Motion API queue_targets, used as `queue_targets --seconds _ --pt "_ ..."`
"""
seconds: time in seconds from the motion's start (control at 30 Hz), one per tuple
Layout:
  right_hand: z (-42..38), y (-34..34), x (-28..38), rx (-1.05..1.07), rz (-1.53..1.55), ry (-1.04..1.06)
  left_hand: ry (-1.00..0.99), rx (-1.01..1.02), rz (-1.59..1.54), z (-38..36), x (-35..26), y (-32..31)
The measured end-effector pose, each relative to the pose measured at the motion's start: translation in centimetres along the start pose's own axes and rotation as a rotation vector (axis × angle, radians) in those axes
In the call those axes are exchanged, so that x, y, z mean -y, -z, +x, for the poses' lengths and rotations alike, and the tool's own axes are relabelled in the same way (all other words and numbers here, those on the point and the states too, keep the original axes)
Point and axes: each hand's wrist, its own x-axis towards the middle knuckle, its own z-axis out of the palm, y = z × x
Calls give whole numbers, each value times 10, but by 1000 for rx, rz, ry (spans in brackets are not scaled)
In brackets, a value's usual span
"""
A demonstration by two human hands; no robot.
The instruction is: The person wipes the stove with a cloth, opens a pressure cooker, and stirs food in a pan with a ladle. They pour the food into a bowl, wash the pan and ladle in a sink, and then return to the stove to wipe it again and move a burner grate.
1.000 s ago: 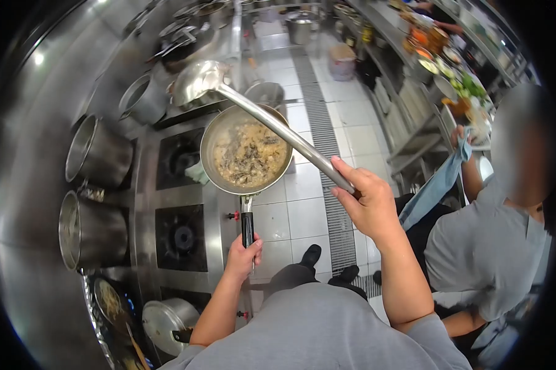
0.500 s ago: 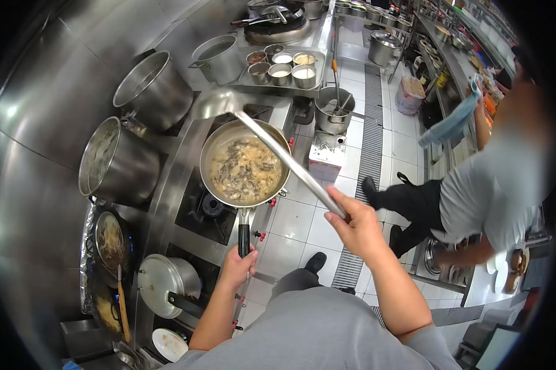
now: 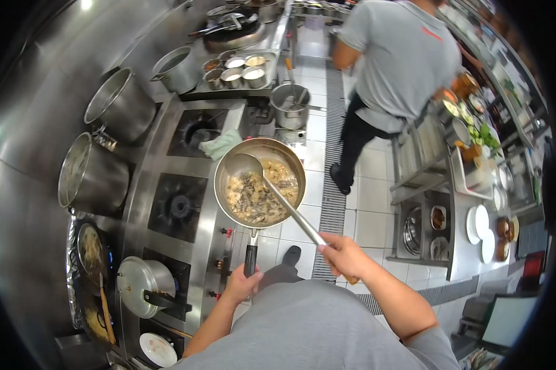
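My left hand [image 3: 242, 284] grips the black handle of a steel frying pan [image 3: 288, 155], which hangs off the front edge of the stove over the tiled floor. The pan holds a creamy sauce with dark pieces [image 3: 257, 192]. My right hand [image 3: 343, 256] holds the long handle of a steel ladle [image 3: 244, 165]. The ladle's bowl sits inside the pan at its far left rim, over the food.
Gas burners [image 3: 178, 206] line the stove, with tall stockpots [image 3: 91, 174] behind. A lidded pan [image 3: 141, 281] and a pan of food [image 3: 91, 248] stand at the near left. Small sauce bowls [image 3: 239, 69] sit farther along. A person in a grey shirt [image 3: 400, 55] stands in the aisle beside a shelf of plates [image 3: 480, 223].
The ladle has come down from above the pan's far side into the pan. The pan has shifted right, off the burner. The other person has walked from my right up the aisle.
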Motion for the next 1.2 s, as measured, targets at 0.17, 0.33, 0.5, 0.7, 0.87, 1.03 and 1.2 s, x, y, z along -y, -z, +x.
queue_targets --seconds 0.17,0.33,0.5,0.7,0.87,1.03,1.2 --pt "-80 28 -86 173 733 -138 24 163 98 9 27 -73" --pt "-170 61 -158 -62 692 -70 24 342 186 12 46 -153" --pt "-253 90 -218 -359 622 43 54 484 198 6 48 -241" --pt "-332 127 -282 -707 562 1 73 657 256 -8 36 -340" --pt "-368 164 -325 -1064 56 20 77 748 339 -5 22 -409" --pt "-364 206 -391 -928 671 235 92 849 367 18 13 -476" --pt "-370 250 -384 -830 1219 362 112 881 473 44 2 -537"
